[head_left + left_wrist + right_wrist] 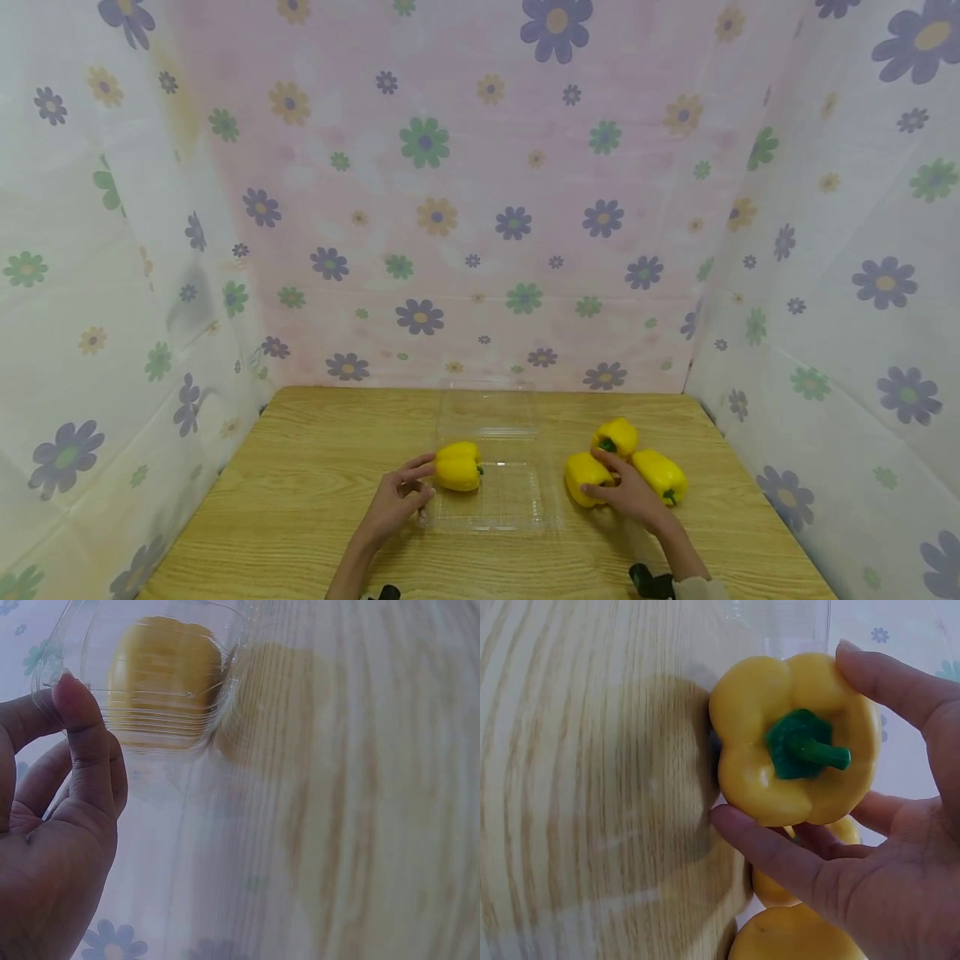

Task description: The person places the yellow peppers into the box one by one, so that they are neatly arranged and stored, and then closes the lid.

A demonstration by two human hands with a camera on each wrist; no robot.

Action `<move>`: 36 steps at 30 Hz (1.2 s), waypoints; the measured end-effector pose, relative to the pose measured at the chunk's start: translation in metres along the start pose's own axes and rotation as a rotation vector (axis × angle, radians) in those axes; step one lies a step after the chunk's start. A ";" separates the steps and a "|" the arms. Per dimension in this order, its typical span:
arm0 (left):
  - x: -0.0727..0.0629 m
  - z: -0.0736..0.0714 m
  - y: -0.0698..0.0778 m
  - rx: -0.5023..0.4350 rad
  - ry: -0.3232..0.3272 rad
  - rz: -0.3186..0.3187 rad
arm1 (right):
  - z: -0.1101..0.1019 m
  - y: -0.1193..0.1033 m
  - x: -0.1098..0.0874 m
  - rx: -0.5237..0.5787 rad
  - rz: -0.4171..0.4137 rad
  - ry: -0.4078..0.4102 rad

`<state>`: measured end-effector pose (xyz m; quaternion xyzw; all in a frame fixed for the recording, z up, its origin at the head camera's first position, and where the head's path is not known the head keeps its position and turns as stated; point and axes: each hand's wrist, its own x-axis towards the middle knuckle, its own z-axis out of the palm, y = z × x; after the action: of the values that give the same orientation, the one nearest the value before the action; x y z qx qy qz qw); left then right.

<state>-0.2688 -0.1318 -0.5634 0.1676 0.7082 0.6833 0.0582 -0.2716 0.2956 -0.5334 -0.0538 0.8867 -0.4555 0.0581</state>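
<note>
Right hand (628, 493) grips one pepper (581, 473), two others (662, 475) close beside; left hand (394, 502) pinches a clear box (487, 527).

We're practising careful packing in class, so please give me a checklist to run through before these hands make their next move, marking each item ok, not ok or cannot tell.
1. Lid folded back, box open: ok.
2. Left hand pinching the box's edge: ok.
3. Right hand gripping a pepper: ok.
4. Space to the right of the boxed pepper: ok.
5. Gripped pepper over the box: not ok, it is to the right.
6. Gripped pepper off the table: cannot tell.
</note>
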 end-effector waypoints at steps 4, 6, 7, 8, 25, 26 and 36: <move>0.000 0.000 0.000 0.004 0.006 -0.015 | 0.000 0.002 0.000 0.020 0.017 0.012; 0.000 0.000 0.001 0.002 0.005 -0.018 | 0.000 0.002 0.000 0.031 0.013 0.019; 0.000 0.000 0.001 0.003 0.004 -0.018 | -0.001 0.002 -0.001 0.038 0.011 0.020; 0.000 0.000 0.001 0.003 0.004 -0.019 | -0.001 0.002 -0.001 0.041 0.006 0.020; 0.000 -0.001 0.001 -0.002 0.014 -0.028 | 0.003 -0.003 0.001 -0.028 -0.051 0.003; 0.000 0.000 0.001 -0.002 0.014 -0.028 | 0.004 -0.004 0.001 -0.039 -0.055 0.010; 0.000 -0.001 -0.001 -0.003 -0.001 -0.009 | 0.011 -0.004 0.004 -0.100 -0.092 0.083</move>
<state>-0.2693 -0.1323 -0.5642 0.1646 0.7078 0.6842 0.0617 -0.2736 0.2842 -0.5363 -0.0782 0.9066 -0.4147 -0.0026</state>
